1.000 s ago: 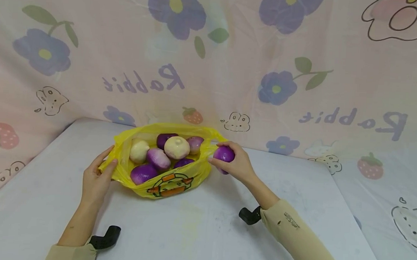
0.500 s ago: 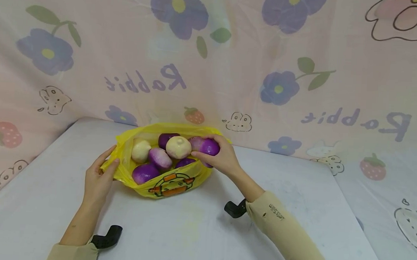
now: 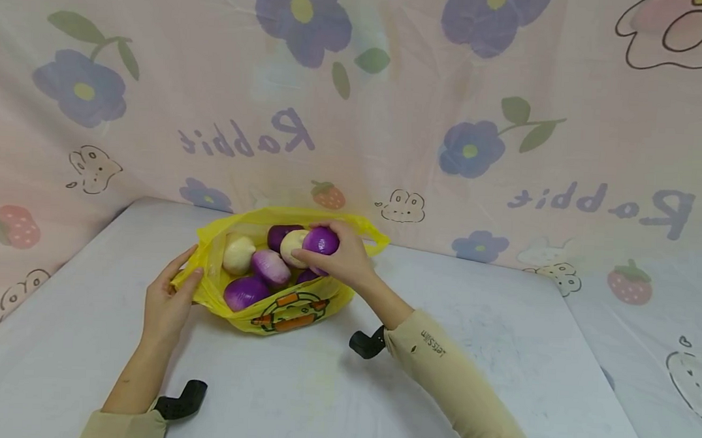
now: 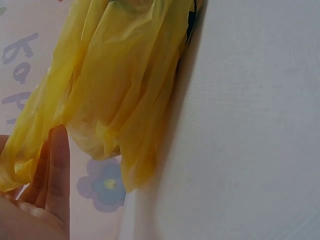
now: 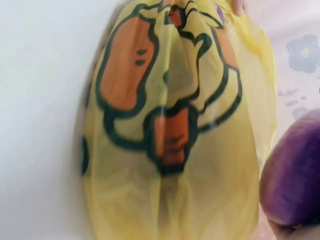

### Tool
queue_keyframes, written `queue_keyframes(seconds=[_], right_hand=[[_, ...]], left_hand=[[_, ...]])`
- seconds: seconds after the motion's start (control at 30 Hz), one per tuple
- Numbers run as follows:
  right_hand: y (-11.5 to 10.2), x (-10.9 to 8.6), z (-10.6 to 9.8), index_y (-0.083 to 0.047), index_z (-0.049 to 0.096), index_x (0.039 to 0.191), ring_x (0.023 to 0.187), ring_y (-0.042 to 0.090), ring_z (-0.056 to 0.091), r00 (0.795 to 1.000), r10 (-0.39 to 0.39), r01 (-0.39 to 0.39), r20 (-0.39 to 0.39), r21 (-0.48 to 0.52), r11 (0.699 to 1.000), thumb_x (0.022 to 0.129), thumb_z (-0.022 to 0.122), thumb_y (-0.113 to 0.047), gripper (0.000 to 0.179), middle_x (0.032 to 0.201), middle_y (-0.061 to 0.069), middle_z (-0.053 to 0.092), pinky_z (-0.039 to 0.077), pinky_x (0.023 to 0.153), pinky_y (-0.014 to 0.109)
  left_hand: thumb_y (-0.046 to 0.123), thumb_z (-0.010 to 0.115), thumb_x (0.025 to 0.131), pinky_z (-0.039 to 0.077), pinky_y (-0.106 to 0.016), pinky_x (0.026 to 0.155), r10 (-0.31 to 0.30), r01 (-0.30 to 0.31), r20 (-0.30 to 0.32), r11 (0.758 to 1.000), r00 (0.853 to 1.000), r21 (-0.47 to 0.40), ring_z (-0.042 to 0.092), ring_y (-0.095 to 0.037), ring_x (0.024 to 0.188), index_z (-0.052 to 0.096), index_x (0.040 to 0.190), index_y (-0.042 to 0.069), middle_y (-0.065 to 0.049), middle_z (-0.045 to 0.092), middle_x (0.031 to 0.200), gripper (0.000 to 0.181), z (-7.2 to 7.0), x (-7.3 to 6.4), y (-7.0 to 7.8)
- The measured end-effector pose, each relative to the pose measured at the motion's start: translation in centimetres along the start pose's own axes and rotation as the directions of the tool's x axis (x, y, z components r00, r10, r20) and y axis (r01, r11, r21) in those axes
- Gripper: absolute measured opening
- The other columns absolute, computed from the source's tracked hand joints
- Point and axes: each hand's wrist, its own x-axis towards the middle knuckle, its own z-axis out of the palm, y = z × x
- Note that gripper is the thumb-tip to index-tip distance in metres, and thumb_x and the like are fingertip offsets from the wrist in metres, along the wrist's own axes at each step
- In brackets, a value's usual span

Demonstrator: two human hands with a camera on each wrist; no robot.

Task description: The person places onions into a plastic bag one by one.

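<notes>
A yellow plastic bag point(image 3: 220, 305) with a cartoon print lies on the table, its mouth spread wide. Several purple and white onions lie inside, among them a white onion point(image 3: 239, 254) and a purple onion point(image 3: 246, 293). At the bag's left rim, my left hand point(image 3: 166, 306) pinches the plastic between thumb and fingers; the left wrist view shows the gathered yellow folds beside those fingers point(image 4: 59, 170). My right hand point(image 3: 349, 258) grips another purple onion point(image 3: 322, 241) over the bag's opening. It covers part of the onions below. That held onion fills the lower right of the right wrist view.
The bag rests on a white table point(image 3: 296, 393) before a pink curtain point(image 3: 378, 135) printed with flowers and rabbits. Black angled pieces point(image 3: 183, 400) stick out at both sleeve cuffs. A loose bag handle point(image 3: 378, 243) stands up at the right.
My right hand has carried the purple onion leftward from beside the bag's right rim to over its opening. My left hand has kept its hold on the left rim.
</notes>
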Motion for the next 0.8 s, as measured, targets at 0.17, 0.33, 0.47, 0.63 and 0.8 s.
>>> queue_keyframes(seconds=[0.17,0.33,0.47,0.63,0.8], right_hand=[[-0.8,0.8,1.3,-0.017,0.058,0.121,0.104,0.019,0.056,0.999,0.023,-0.023,0.039,0.006,1.0,0.073,0.079,-0.045,0.059,0.121,0.001,0.057,0.054,0.081,0.033],[-1.6,1.7,2.3,-0.019,0.058,0.123,0.106,0.018,0.055,0.999,-0.012,0.014,0.049,-0.035,0.999,0.074,0.077,-0.049,0.061,0.125,0.001,0.055,0.053,0.08,0.031],[-2.0,2.2,2.9,-0.02,0.058,0.126,0.109,0.019,0.052,0.998,-0.035,0.037,0.049,-0.043,0.998,0.073,0.077,-0.05,0.064,0.128,0.002,0.052,0.053,0.082,0.031],[-2.2,2.8,3.5,-0.023,0.059,0.126,0.111,0.018,0.051,0.997,-0.055,0.058,0.056,-0.052,0.997,0.073,0.078,-0.05,0.063,0.128,0.002,0.052,0.052,0.085,0.031],[-2.3,3.4,4.2,-0.023,0.059,0.126,0.109,0.016,0.052,0.995,-0.082,0.086,0.064,-0.056,0.995,0.073,0.078,-0.049,0.062,0.126,0.001,0.053,0.051,0.083,0.027]], left_hand=[[0.023,0.055,0.097,0.051,-0.014,0.06,-0.011,0.011,0.001,1.0,1.0,-0.006,0.059,0.002,0.067,0.049,0.142,0.019,0.016,0.06,0.087,0.046,-0.1,0.0,0.0],[0.023,0.055,0.097,0.051,-0.014,0.061,-0.008,0.008,-0.003,1.0,1.0,0.01,0.059,0.002,0.069,0.048,0.142,0.019,0.017,0.06,0.088,0.046,-0.1,0.1,-0.1],[0.022,0.054,0.097,0.051,-0.014,0.061,-0.005,0.005,-0.011,1.0,1.0,0.03,0.059,0.002,0.069,0.048,0.142,0.018,0.018,0.059,0.087,0.045,-0.1,0.2,-0.1],[0.021,0.054,0.097,0.051,-0.014,0.061,-0.012,0.013,-0.012,0.999,1.0,0.042,0.059,0.001,0.068,0.048,0.142,0.019,0.016,0.058,0.086,0.045,0.0,0.3,-0.1],[0.02,0.053,0.098,0.051,-0.014,0.062,-0.024,0.026,-0.021,0.998,0.999,0.052,0.058,0.001,0.069,0.048,0.142,0.02,0.015,0.057,0.088,0.045,0.0,0.4,-0.1]])
